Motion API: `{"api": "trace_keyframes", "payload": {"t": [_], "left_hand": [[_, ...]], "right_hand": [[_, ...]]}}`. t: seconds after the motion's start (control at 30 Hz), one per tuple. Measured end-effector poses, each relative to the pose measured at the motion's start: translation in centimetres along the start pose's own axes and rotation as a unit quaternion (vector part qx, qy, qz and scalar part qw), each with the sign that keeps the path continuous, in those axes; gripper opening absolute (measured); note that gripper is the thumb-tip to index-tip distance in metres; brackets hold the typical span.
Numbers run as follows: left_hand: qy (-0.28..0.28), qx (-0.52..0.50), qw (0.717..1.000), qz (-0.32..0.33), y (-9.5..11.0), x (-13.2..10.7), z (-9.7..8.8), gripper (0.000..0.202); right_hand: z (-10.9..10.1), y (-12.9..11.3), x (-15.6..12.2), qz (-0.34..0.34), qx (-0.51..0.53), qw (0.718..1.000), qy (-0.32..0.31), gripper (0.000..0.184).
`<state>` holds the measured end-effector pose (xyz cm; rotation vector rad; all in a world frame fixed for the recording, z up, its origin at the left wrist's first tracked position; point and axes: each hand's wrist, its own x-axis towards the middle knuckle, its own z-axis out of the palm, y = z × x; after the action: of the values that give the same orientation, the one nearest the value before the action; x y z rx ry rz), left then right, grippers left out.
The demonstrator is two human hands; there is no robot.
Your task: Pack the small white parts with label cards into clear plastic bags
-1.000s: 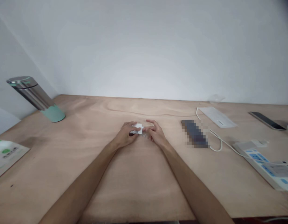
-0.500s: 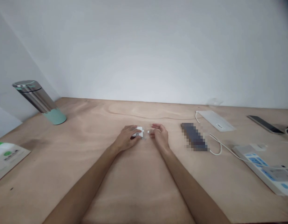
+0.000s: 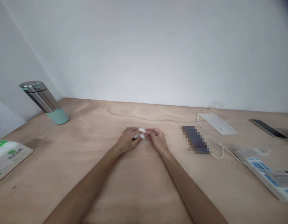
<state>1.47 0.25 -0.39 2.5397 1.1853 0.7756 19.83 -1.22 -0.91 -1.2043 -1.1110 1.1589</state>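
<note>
At the far left, a white pouch (image 3: 9,161) with green printing lies at the edge of a plywood table top (image 3: 94,189). Beyond it, near the back corner and against a white wall (image 3: 144,53), stands a brushed-steel tumbler (image 3: 44,102) with a mint-green base; it looks tilted, though the wide lens may cause this.

At the centre, two bare forearms reach in from the bottom edge, and the hands meet over the wood. The left hand (image 3: 127,140) is curled, palm down, with its fingers closed around the left side of a small white piece (image 3: 141,130). The right hand (image 3: 157,140) comes in from the other side, and its fingertips (image 3: 149,133) pinch the right side of the same piece. Both hands appear to be grasping it, just above or resting on the table, though the fingers hide how firmly. Clear plastic wrapping (image 3: 144,139) shows beneath the piece, between the hands. The piece is too small and too covered to identify.

To the right lies a dark rectangular object (image 3: 195,140), pixelated beyond recognition. Past it are a flat white pad (image 3: 217,123) with a white cable (image 3: 219,154) curving from it, then a dark smartphone (image 3: 267,128) near the back edge. At the far right, a white power strip (image 3: 262,175) with blue markings sits angled.
</note>
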Motion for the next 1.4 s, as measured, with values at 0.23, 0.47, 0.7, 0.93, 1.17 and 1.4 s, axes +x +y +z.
{"api": "trace_keyframes", "payload": {"t": [0.23, 0.47, 0.7, 0.93, 1.17, 1.4], "left_hand": [[0.014, -0.029, 0.999, -0.035, 0.1, 0.0, 0.1, 0.038], [0.01, -0.022, 0.999, 0.023, -0.2, 0.1, 0.2, 0.039], [0.007, -0.02, 1.0, 0.017, -0.6, 0.1, 0.5, 0.037], [0.02, -0.038, 0.999, 0.013, -0.5, 0.0, 0.5, 0.038], [0.017, -0.059, 0.998, 0.008, -0.8, 0.0, 0.4, 0.051], [0.109, -0.148, 0.982, -0.041, -0.9, 0.1, 0.4, 0.044]], "right_hand": [[-0.2, 1.0, 0.6, -0.019, -0.069, 0.997, 0.016, 0.027], [-0.6, 1.8, 1.0, -0.073, -0.136, 0.988, -0.022, 0.029], [-0.9, 1.6, 1.3, -0.185, -0.235, 0.953, -0.051, 0.021], [-1.2, 2.0, 1.6, -0.271, -0.331, 0.902, -0.051, 0.034], [-2.0, 2.4, 1.7, -0.286, -0.349, 0.888, -0.085, 0.047], [-1.9, 2.4, 1.5, -0.289, -0.336, 0.893, -0.079, 0.042]]}}
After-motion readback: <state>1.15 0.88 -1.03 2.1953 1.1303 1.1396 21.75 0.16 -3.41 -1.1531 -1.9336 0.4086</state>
